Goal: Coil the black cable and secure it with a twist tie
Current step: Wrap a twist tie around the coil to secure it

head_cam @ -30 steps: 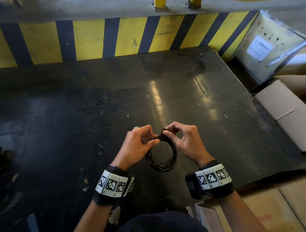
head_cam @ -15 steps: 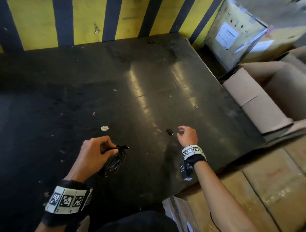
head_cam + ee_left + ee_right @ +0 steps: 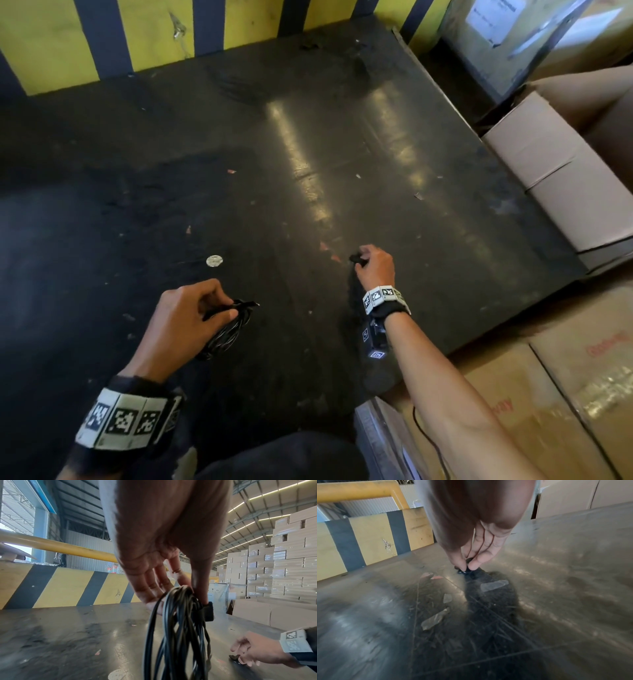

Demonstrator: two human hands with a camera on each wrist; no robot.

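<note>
The black cable [image 3: 226, 334] is wound into a small coil and hangs from my left hand [image 3: 219, 306], low over the dark platform [image 3: 308, 137]. In the left wrist view my left thumb and fingers pinch the top of the coil [image 3: 178, 635], where a black strap [image 3: 208, 611] wraps the strands. My right hand [image 3: 363, 255] is down on the platform to the right, apart from the coil. Its thumb and forefinger pinch a small black piece [image 3: 465, 571] at the surface. What this piece is cannot be made out.
A small white disc [image 3: 214, 261] and bits of paper litter lie on the platform. A yellow-and-black striped barrier [image 3: 154, 34] runs along the far edge. Cardboard boxes [image 3: 555, 178] stand past the right edge, and more boxes [image 3: 565, 394] are at the near right.
My right hand let go of the coil's top, reached right and down, and now pinches the small black piece. My left hand carried the coil to the left.
</note>
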